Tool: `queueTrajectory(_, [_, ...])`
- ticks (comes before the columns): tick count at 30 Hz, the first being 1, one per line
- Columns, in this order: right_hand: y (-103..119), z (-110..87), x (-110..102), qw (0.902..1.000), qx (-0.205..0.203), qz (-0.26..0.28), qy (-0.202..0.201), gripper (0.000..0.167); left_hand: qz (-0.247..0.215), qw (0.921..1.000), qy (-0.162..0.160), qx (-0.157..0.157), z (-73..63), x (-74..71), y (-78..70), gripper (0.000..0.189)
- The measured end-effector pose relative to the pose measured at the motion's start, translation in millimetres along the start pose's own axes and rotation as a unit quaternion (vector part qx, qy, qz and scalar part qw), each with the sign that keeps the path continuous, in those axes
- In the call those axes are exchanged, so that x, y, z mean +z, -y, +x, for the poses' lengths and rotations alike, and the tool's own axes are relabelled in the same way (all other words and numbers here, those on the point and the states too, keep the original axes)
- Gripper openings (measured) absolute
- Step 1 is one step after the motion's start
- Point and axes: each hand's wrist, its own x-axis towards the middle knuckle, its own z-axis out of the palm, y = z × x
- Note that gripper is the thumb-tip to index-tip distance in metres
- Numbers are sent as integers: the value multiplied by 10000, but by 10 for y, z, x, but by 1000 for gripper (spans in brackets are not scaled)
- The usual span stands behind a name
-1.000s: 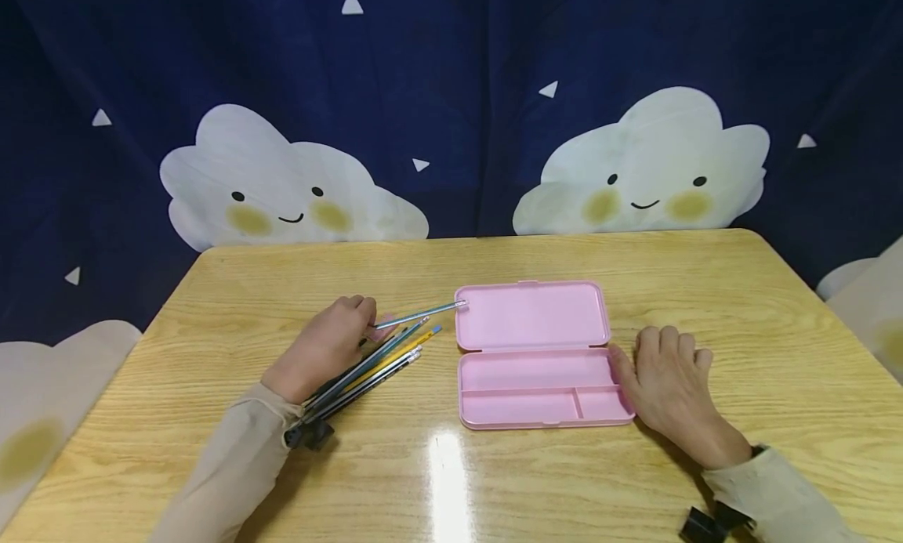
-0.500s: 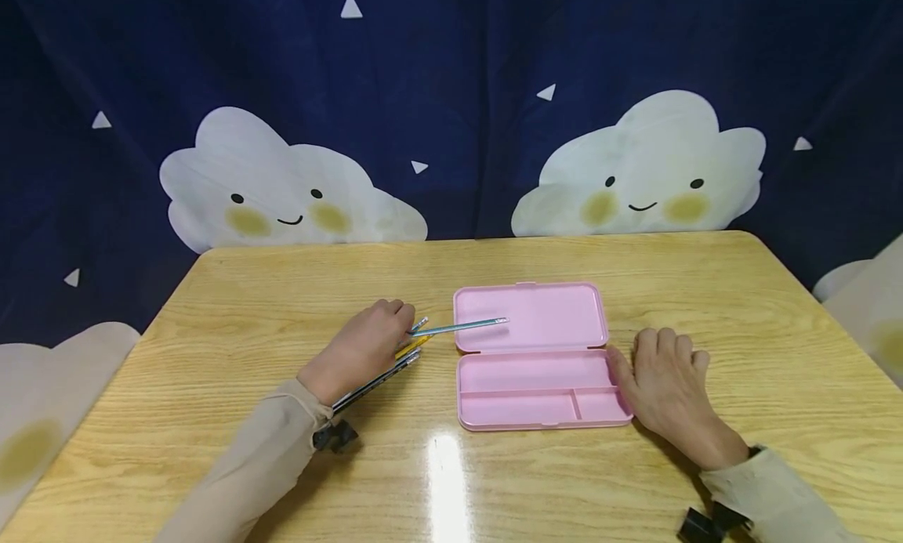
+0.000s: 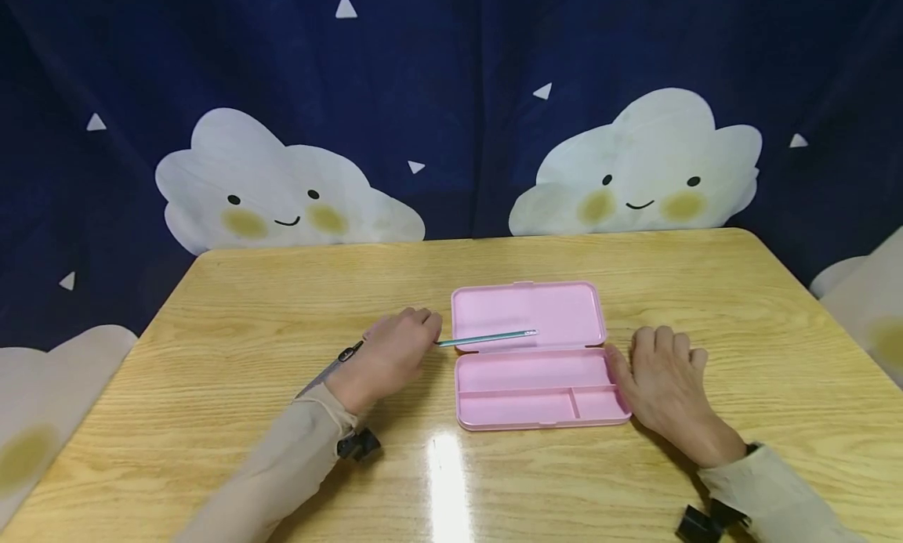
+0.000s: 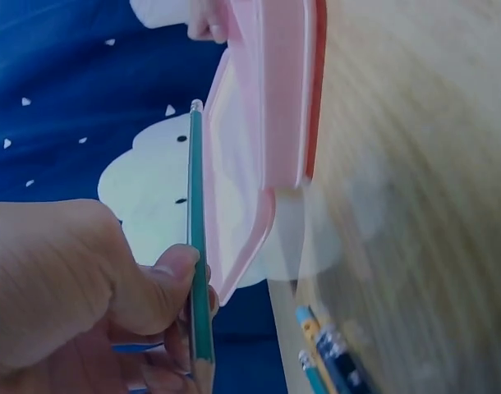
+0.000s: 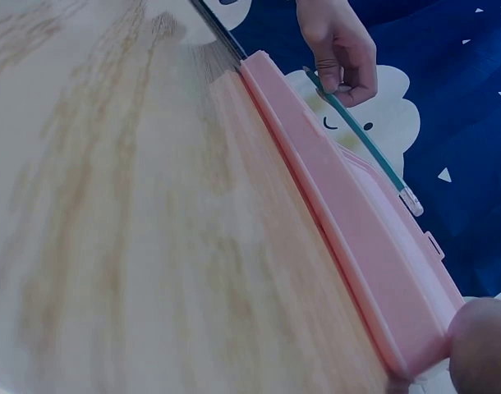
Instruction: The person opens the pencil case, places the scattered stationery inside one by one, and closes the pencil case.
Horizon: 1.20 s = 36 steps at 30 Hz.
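My left hand (image 3: pixel 391 351) pinches a teal pencil (image 3: pixel 487 338) between thumb and fingers, left of an open pink pencil case (image 3: pixel 515 408). The pencil's white eraser end points right, over the case's lid (image 3: pixel 525 304) in the head view. In the left wrist view its bare wood end (image 4: pixel 204 373) shows below the fingers. My right hand (image 3: pixel 666 386) rests at the case's right end, the thumb against the end wall and the other fingers lying beyond it. The case's long compartment and two smaller ones hold nothing.
Several pencils (image 4: pixel 324 353) lie on the table, mostly hidden behind the left hand in the head view. A slim grey thing (image 3: pixel 328 372) with a dark end lies by the left wrist. A patterned curtain (image 3: pixel 466 96) hangs behind the wooden table (image 3: pixel 282 284).
My left hand has moved right and slightly nearer with the teal pencil, whose eraser end has passed further over the lid. The hand now covers the other pencils. My right hand stays put.
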Motion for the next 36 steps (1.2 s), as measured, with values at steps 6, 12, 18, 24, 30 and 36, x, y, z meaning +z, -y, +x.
queueTrajectory(6, [-5,-2,6,10000,30,-14,37,35,-52,9997,53,245,38,52,-80,32])
queueTrajectory(12, [6,3,2,10000,55,-14,62,35,-108,9984,-164,538,97,83,-154,21])
queueTrajectory(18, [13,13,-8,9999,66,-34,71,34,41,9980,-228,588,151,94,-227,16])
queueTrajectory(24, [11,21,-14,9999,75,-73,121,34,251,9979,91,586,190,95,-293,18])
queueTrajectory(30, [13,18,-20,9999,94,-67,114,34,420,9971,278,578,220,122,-370,23])
queueTrajectory(36, [-3,11,-1,9997,119,-39,224,35,458,9963,326,652,246,149,-451,13])
